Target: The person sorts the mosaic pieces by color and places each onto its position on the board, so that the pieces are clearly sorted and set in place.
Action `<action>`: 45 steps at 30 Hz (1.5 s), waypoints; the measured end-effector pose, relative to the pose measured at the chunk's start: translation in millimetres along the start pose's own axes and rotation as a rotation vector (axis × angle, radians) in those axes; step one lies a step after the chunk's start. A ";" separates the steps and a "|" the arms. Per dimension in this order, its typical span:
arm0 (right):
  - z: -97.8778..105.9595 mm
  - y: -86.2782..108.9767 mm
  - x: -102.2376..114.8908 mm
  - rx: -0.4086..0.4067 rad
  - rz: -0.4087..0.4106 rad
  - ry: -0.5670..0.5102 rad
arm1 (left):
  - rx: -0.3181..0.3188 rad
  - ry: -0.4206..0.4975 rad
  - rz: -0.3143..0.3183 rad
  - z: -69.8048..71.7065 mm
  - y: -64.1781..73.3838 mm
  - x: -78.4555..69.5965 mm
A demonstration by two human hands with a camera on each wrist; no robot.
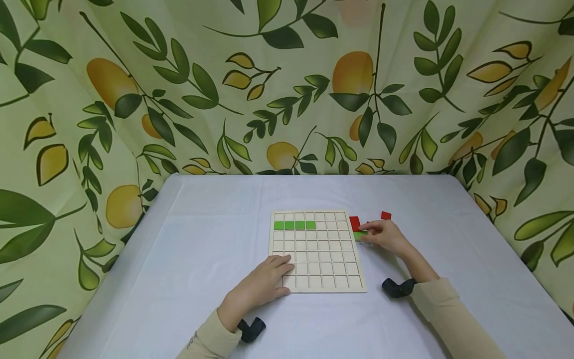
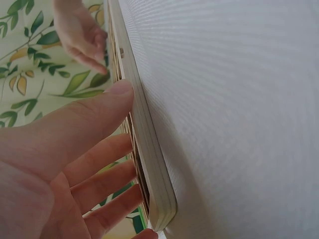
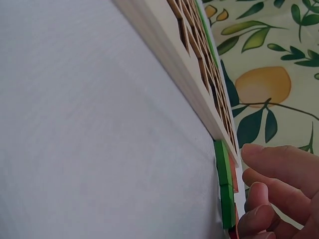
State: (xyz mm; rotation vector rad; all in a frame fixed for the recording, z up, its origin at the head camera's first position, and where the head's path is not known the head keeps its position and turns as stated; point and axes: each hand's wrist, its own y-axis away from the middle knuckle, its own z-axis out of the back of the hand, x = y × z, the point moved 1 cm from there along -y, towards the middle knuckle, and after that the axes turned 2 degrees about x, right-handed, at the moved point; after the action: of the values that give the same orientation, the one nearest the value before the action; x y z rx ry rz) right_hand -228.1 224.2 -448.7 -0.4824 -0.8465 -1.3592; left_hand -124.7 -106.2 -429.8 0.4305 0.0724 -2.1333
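A pale wooden grid board (image 1: 320, 257) lies on the white cloth. Several green square tiles (image 1: 294, 225) fill the left cells of its second row from the top. My left hand (image 1: 262, 281) rests on the board's lower left corner, its fingers over the cells and its thumb against the edge in the left wrist view. Beside the board's upper right edge, my right hand (image 1: 387, 235) hovers at loose tiles, fingers loosely bent and thumb apart. Nothing shows between those fingers. Below them in the right wrist view are green tiles (image 3: 226, 199), and a red tile (image 1: 354, 223) touches the board's side.
Another red tile (image 1: 386, 215) lies just beyond my right hand, which partly hides the loose tiles. Black wrist devices (image 1: 253, 330) hang at both cuffs. A curtain (image 1: 287, 99) with fruit and leaf print rises behind the white-covered table (image 1: 202, 224) and along both sides.
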 end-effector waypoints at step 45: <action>11.7 3.3 -17.9 -0.022 -0.070 0.080 | 0.008 0.003 0.008 -1.2 -1.2 0.6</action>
State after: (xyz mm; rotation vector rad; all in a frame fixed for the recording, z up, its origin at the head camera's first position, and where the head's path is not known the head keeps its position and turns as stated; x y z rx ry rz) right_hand -227.6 245.1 -454.5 -0.4163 -0.7899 -1.4441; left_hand -125.7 -105.8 -431.2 0.4379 0.0636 -2.1261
